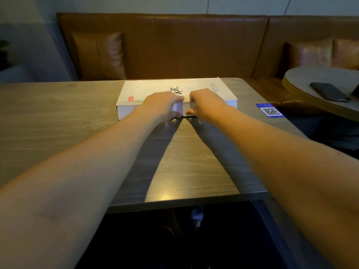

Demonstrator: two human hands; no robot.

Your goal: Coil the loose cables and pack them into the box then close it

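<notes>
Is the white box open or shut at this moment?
Shut: the white box has its lid flat on top, with the left hand and right hand at its front edge.

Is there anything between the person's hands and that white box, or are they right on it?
Nothing visible stands between them. The left hand and right hand both rest on the near edge of the white box, fingers over the lid and thumbs on its front side. No loose cables show on the wooden table.
</notes>
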